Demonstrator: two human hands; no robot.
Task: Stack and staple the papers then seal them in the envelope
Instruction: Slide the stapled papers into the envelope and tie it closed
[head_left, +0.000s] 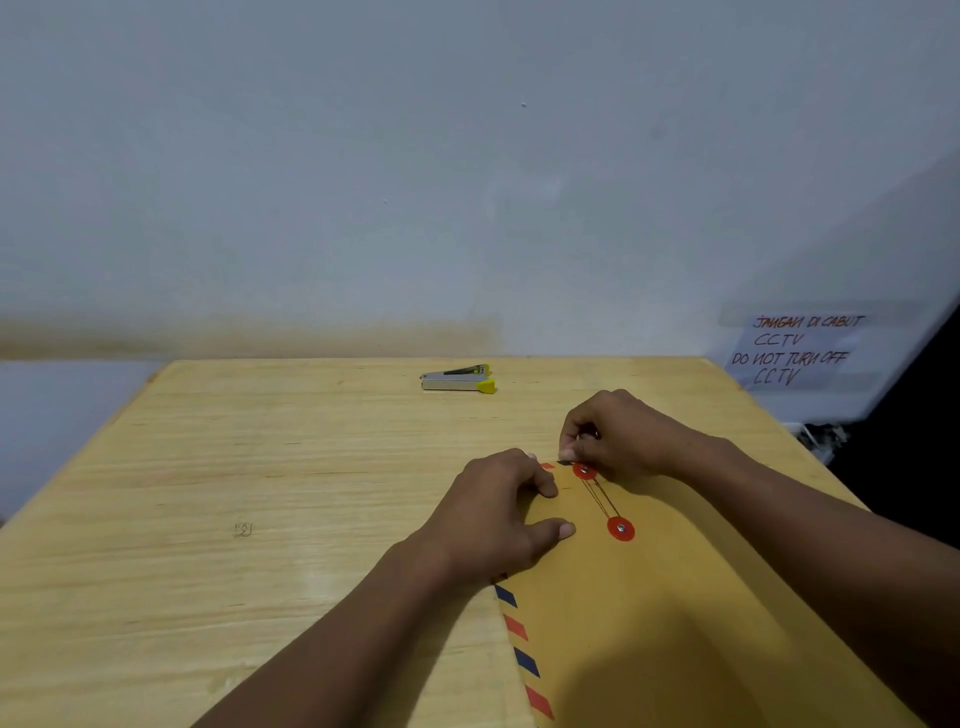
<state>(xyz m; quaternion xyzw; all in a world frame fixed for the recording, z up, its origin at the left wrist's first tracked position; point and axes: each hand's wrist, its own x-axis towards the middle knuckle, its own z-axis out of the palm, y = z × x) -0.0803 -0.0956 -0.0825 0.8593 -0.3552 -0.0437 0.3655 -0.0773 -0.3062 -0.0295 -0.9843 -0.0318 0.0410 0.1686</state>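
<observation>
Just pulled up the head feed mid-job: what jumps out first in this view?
The brown envelope with its red-and-blue striped edge fills the near right of the wooden table. Both hands work at its far end: the left hand presses it flat while the right hand pinches the string at the upper red button. A stapler lies alone near the table's far edge.

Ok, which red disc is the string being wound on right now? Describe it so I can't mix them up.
On the wooden table, find the brown envelope with the red-and-blue striped edge. Two red discs sit near its far end, joined by thin string. It is the far disc, right under the right hand; the near disc lies uncovered beside the left hand.
</observation>
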